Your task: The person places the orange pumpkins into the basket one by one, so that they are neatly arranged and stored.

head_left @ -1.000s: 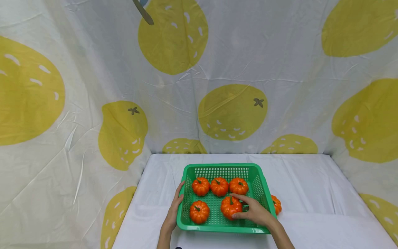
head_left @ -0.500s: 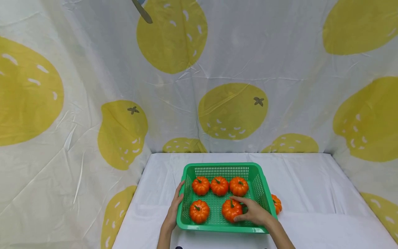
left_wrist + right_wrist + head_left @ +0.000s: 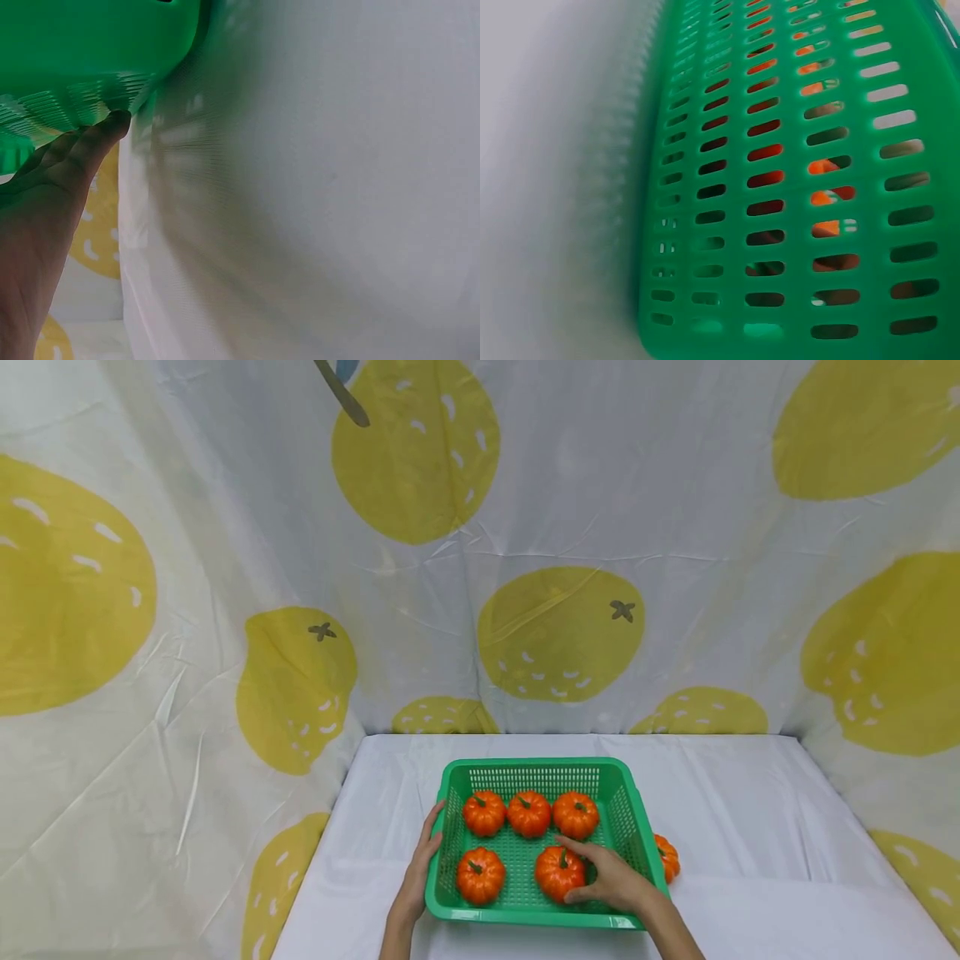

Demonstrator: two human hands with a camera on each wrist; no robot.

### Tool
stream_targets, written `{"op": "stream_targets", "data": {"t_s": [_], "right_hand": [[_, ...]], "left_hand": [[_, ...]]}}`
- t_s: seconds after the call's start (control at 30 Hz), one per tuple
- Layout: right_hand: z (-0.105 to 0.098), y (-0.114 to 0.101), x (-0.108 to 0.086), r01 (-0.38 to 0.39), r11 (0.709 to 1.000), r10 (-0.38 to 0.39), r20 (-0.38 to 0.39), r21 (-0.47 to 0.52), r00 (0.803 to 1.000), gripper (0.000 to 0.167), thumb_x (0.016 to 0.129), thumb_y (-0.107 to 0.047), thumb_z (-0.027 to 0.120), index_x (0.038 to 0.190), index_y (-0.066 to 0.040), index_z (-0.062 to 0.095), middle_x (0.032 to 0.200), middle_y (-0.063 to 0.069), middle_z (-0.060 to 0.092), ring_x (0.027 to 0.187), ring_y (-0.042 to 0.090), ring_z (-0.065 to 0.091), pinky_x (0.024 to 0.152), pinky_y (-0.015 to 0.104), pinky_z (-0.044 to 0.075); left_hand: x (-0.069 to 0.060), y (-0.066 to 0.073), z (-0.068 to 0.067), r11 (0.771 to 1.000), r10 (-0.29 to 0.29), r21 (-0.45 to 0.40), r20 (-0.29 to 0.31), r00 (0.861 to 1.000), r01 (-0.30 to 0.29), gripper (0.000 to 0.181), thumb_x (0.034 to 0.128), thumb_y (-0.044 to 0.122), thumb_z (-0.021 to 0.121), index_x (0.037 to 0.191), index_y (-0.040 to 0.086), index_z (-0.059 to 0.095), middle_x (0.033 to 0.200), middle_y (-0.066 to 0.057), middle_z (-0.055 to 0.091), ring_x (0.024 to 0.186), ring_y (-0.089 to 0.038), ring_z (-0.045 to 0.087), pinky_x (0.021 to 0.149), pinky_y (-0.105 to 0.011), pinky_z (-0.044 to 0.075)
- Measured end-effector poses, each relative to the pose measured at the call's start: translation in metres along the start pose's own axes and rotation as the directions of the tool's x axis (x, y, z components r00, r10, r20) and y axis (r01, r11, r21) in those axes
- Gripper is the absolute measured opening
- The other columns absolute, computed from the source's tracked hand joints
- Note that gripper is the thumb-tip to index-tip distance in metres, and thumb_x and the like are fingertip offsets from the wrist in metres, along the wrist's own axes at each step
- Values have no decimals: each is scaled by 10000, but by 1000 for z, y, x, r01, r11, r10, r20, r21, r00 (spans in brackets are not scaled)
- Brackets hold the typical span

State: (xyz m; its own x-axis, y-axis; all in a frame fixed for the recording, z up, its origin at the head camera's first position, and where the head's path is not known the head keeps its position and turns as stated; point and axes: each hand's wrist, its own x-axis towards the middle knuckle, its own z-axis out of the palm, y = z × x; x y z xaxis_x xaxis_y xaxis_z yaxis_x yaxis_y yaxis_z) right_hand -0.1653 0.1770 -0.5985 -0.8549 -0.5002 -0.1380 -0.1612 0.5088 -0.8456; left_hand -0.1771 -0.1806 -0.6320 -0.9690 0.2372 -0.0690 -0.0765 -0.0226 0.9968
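Observation:
A green plastic basket (image 3: 540, 914) with slotted walls stands on the white cloth, with several small orange pumpkins inside. My left hand (image 3: 414, 877) rests against its left side, fingers extended; the left wrist view shows the fingertips (image 3: 116, 124) touching the basket wall. Inside, my right hand (image 3: 611, 878) is spread around the right side of the front-right pumpkin (image 3: 557, 875), thumb in front and index finger behind its stem. That pumpkin sits on the basket floor. In the right wrist view, the slotted wall (image 3: 787, 187) mostly hides the hand and pumpkins.
Three pumpkins line the basket's back, including a middle one (image 3: 529, 815); another pumpkin (image 3: 481, 877) sits front left. Outside the right wall lies a partly hidden pumpkin (image 3: 667, 859) on the white cloth (image 3: 757, 827). A lemon-print curtain (image 3: 420, 643) hangs behind.
The front-right pumpkin has shifted slightly toward me and right, onto the basket floor. My right thumb and index finger have spread a little wider. The left hand stays at the basket.

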Motion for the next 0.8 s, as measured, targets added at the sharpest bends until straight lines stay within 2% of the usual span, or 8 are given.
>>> {"op": "stream_targets", "data": {"t_s": [0.23, 0.4, 0.5, 0.63, 0.8], "right_hand": [[0, -2, -3, 2, 1000, -2, -9, -1, 1000, 879, 788, -324, 897, 1511, -14, 506, 1519, 284, 515, 1390, 554, 459, 1066, 695, 421], [3, -5, 0, 28, 999, -28, 1, -44, 1000, 860, 801, -325, 888, 1498, 9, 513, 1497, 286, 537, 1381, 536, 485, 1069, 682, 424], [4, -8, 2, 35, 995, -36, -4, -90, 999, 848, 803, -351, 885, 1495, -13, 527, 1483, 282, 552, 1361, 520, 513, 1061, 674, 439], [6, -11, 6, 27, 989, -29, -17, -148, 999, 832, 798, -387, 884, 1486, -58, 551, 1468, 306, 552, 1346, 574, 491, 1046, 722, 422], [12, -13, 9, 29, 987, -29, 1, -157, 1000, 836, 806, -414, 870, 1497, -77, 542, 1496, 270, 548, 1383, 634, 406, 1053, 781, 359]], "left_hand": [[-1, -2, 1, 1000, -2, 3, -7, 1000, 2, 558, 1121, 445, 263, 1661, 355, 157, 1764, -73, -5, 1616, -406, -34, 1230, -721, -24], [-2, 1, 1, 1000, 9, 21, -7, 1000, -9, 563, 1126, 428, 253, 1669, 325, 145, 1763, -94, -12, 1612, -423, -43, 1221, -733, -29], [-2, 3, 1, 1000, 8, 28, -11, 1000, -8, 561, 1126, 437, 255, 1668, 335, 148, 1763, -88, -15, 1611, -427, -50, 1217, -740, -30], [-2, 4, 1, 999, 12, 33, -11, 1000, -12, 556, 1127, 434, 246, 1666, 339, 150, 1763, -86, -15, 1611, -431, -40, 1219, -741, -20], [-3, 3, 1, 1000, 16, 26, -11, 1000, -16, 551, 1127, 428, 242, 1665, 341, 154, 1763, -85, -11, 1612, -431, -25, 1223, -737, -13]]}}
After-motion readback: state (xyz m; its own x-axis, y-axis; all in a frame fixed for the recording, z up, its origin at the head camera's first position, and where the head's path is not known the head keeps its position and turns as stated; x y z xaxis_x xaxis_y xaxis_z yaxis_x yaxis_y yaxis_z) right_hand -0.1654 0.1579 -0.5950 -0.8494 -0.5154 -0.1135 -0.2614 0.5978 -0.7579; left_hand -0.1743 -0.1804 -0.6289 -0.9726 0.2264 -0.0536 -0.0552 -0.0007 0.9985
